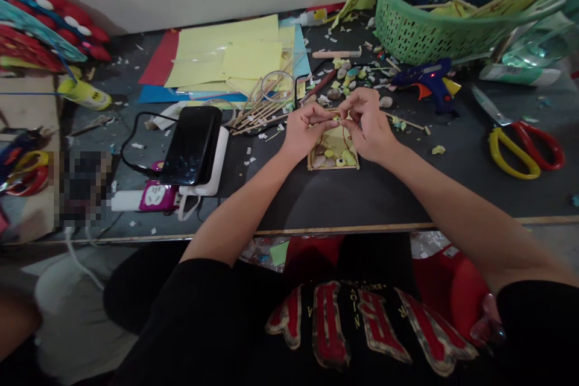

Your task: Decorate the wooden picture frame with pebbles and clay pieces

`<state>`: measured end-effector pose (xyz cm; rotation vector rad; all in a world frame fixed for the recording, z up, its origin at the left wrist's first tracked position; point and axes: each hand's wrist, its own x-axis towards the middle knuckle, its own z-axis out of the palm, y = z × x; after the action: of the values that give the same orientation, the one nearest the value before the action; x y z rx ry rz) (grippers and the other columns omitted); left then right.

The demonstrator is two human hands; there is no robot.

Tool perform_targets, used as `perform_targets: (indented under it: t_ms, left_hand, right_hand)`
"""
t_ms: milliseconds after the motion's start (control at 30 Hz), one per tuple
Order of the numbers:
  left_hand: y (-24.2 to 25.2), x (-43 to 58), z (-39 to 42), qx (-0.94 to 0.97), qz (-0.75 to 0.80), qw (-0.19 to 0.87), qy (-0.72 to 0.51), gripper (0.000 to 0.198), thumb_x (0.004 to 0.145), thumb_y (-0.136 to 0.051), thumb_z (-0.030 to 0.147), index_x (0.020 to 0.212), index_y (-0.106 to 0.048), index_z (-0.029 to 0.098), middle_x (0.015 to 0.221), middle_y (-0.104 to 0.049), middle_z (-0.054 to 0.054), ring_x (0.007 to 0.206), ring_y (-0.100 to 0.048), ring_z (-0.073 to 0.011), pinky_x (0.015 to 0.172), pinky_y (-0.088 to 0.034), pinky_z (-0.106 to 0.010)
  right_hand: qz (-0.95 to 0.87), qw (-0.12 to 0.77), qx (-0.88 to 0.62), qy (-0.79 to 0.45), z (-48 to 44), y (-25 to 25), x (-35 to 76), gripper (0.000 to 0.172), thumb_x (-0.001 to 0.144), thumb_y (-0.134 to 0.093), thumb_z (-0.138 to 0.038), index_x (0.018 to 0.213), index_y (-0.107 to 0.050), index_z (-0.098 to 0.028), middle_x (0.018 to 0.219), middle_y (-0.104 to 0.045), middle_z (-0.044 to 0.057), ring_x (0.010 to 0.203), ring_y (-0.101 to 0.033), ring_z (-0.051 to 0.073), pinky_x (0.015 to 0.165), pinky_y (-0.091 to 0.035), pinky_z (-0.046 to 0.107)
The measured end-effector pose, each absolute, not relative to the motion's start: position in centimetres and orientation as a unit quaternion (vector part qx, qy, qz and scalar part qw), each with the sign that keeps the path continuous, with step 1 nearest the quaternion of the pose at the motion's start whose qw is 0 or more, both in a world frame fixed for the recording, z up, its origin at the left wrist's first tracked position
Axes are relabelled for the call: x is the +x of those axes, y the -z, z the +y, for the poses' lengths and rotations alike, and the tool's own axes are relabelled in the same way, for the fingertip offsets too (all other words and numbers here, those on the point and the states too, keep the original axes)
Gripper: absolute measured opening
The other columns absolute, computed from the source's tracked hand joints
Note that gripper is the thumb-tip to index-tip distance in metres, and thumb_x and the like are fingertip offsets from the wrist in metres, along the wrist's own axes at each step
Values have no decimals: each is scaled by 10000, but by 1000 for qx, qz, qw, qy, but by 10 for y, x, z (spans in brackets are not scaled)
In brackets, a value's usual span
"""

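Observation:
My left hand (305, 129) and my right hand (368, 120) are close together above a small square craft frame (333, 155) of sticks. The frame has a yellow backing and holds pebbles and small yellow pieces. Both hands have their fingertips pinched on a small thin thing between them at about the frame's top edge; I cannot make out what it is. A thin red thread seems to run down from the right fingers over the frame.
Black table (344, 199) strewn with paper scraps. Phone on a power bank (192, 148) at left, wooden sticks (260, 111), tape rolls (277, 85), yellow and blue paper sheets (235, 57), blue glue gun (427, 79), scissors (520, 139), green basket (434, 18), glue bottle (84, 93).

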<state>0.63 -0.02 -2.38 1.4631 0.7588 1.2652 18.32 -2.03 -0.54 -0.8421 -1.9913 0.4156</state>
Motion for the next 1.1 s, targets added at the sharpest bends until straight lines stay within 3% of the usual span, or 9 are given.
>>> perform_targets:
  t_ms: [333,567,767,967,1100]
  left_hand:
    - [21,7,-1,594,313,517,-531,371,649,-860,428,750,-596,187,863,-766,2,870,-752,-188,805,-629,-351]
    - [24,7,1,607,317,514,-516,341,656,-859,392,769,-615,182,847,-761,5,820,-748,-168,805,-623,-344]
    - [24,6,0,598,327,521,-514,373,684,-836,457,813,-604,194,909,-762,-10,893,-744,-173,838,-612,-347]
    - [24,6,1,599,332,530,-501,448,643,-841,527,802,-586,195,905,-762,-8,887,-745,-179,823,-613,-342]
    - [26,5,3,608,335,527,-490,462,641,-835,545,822,-600,192,895,-761,-14,867,-744,-167,829,-606,-327]
  right_hand:
    - [-802,457,-347,-164,-19,7,188,428,958,-455,-540,1277,-299,-302,997,-635,50,842,-635,216,774,-565,505]
    - [-807,425,-361,-195,-19,8,188,405,966,-397,-579,1232,-325,-283,1032,-630,51,831,-637,199,777,-567,489]
    - [-790,461,-344,-210,-17,7,190,464,933,-434,-622,1246,-283,-315,1056,-614,52,881,-629,224,823,-542,507]
    - [-789,463,-349,-204,-18,4,189,436,924,-487,-596,1197,-301,-312,874,-607,1,675,-560,178,727,-552,453]
    - [-793,455,-342,-217,-17,7,190,442,924,-488,-593,1206,-311,-302,917,-606,9,717,-581,180,740,-551,457]
